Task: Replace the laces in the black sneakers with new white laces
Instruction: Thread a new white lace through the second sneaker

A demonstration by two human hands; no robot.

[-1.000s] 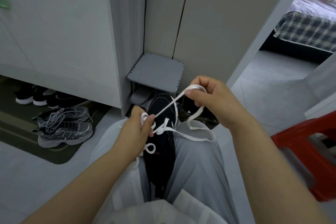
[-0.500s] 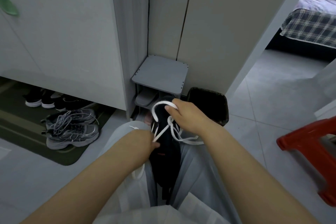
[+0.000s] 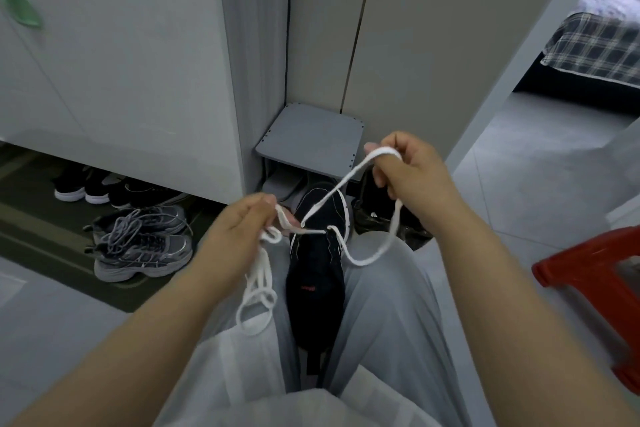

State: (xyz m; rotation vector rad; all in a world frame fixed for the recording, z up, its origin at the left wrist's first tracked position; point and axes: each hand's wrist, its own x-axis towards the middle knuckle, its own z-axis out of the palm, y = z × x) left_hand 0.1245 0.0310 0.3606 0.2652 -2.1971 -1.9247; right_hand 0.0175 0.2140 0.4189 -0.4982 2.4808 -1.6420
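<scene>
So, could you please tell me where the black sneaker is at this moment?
In the head view the black sneaker sits low in the centre, wedged between the person's knees, toe pointing away toward the small grey shelf, with the white lace running from it up to both hands.

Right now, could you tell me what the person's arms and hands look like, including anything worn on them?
Both forearms are bare to the frame's edge: no sleeves, gloves, watch or rings show. The left hand and right hand have short, unpainted nails.
</scene>
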